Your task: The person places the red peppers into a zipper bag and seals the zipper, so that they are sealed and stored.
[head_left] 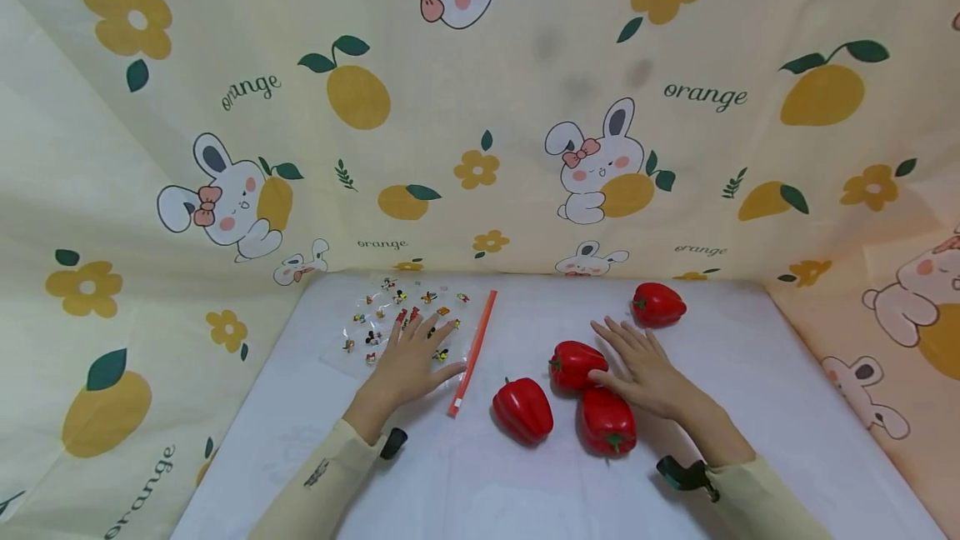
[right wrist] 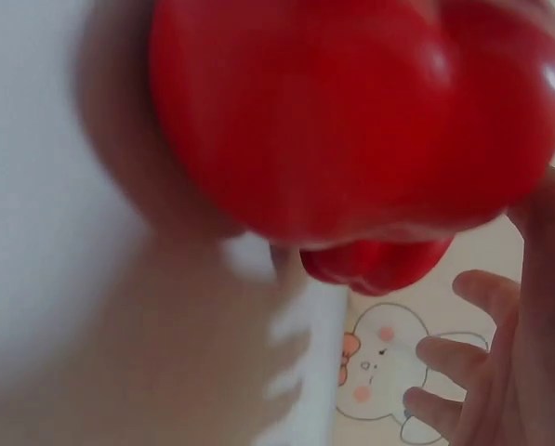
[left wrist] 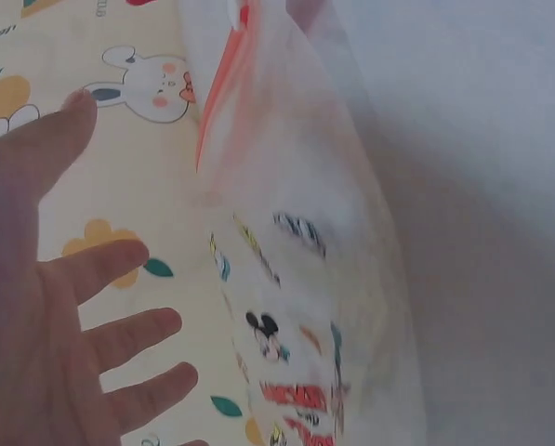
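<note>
My left hand (head_left: 411, 363), fingers spread, is over the lower part of a clear plastic zip bag (head_left: 386, 302) printed with small cartoon figures. In the left wrist view the bag (left wrist: 305, 269) rises beside the straight fingers; whether they touch it I cannot tell. Spread out too, my right hand (head_left: 647, 372) is beside a red bell pepper (head_left: 576, 363), its thumb overlapping that pepper's edge. Just below lies another red bell pepper (head_left: 607, 422), which looms large in the right wrist view. A third bell pepper (head_left: 523, 412) lies to their left.
A further red bell pepper (head_left: 658, 304) lies at the back right, beyond the right fingertips. The bag's orange-red zip strip (head_left: 477, 344) runs along its right side. A patterned cloth (head_left: 450, 107) stands behind and beside the white table (head_left: 480, 490).
</note>
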A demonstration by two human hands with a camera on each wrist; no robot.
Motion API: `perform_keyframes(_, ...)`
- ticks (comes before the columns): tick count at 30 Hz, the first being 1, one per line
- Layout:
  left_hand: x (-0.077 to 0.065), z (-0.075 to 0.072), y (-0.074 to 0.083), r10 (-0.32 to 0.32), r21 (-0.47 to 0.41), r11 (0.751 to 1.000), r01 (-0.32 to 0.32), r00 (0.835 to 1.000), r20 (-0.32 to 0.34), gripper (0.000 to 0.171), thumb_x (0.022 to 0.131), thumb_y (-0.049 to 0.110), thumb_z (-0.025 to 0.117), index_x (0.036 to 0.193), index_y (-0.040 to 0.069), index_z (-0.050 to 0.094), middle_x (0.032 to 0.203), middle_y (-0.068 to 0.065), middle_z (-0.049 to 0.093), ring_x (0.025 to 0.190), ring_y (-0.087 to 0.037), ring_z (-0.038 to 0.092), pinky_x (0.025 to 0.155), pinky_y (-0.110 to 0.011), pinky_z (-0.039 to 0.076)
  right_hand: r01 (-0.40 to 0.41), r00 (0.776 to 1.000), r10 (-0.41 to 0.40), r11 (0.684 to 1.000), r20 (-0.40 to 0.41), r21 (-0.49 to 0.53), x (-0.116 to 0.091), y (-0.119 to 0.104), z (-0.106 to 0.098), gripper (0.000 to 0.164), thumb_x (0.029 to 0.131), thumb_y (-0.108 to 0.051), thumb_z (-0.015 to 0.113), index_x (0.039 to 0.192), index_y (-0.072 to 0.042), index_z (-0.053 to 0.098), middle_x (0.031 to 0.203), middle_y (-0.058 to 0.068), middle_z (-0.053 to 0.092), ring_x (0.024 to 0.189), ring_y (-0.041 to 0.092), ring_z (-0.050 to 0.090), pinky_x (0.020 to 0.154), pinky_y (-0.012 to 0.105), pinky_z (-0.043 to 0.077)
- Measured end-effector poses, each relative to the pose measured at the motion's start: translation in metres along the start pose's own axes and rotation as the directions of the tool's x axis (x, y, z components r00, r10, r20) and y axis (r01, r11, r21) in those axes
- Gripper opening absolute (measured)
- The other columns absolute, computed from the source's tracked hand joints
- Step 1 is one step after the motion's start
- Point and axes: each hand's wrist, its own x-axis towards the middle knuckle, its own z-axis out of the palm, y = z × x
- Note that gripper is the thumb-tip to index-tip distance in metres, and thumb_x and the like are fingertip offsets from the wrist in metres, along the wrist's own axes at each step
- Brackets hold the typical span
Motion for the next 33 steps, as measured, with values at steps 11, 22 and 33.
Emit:
perform_keyframes(11,0.024,0.018,0.016,-0.042,0.005,0.999,0.042,0.999,0.018,0.078,0.102,0.062,0.064,0.165,0.022,0.043,0.168,-0.012,0.042,0.156,-0.037,0.037,0.126,-0.058,0.03,-0.013,0.998,0.009,0.998,0.06,0.068,0.005,-0.008,0.007,0.093,0.095,-0.066,0.069,0.169,-0.021,0.032,0.166,0.02,0.041,0.153,0.047,0.036,0.119,0.076,0.025)
perform_keyframes(22,0.038,0.027,0.033,-0.153,-0.004,0.988,0.154,0.986,0.062,0.085,0.097,0.065,0.069,0.167,0.024,0.04,0.171,-0.01,0.038,0.157,-0.034,0.035,0.12,-0.063,0.037,-0.052,0.987,0.029,0.988,0.156,0.144,0.013,-0.01,0.008,0.094,0.095,-0.063,0.072,0.168,-0.021,0.031,0.155,0.015,0.052,0.14,0.04,0.049,0.099,0.06,0.057)
perform_keyframes(33,0.043,0.033,0.037,-0.15,0.007,0.989,0.15,0.988,0.044,0.083,0.097,0.052,0.076,0.166,0.022,0.041,0.167,-0.011,0.043,0.153,-0.035,0.04,0.111,-0.06,0.049,-0.099,0.975,0.052,0.973,0.217,0.21,0.011,-0.014,0.002,0.095,0.095,-0.055,0.078,0.165,-0.013,0.031,0.15,0.018,0.054,0.136,0.039,0.053,0.101,0.056,0.056)
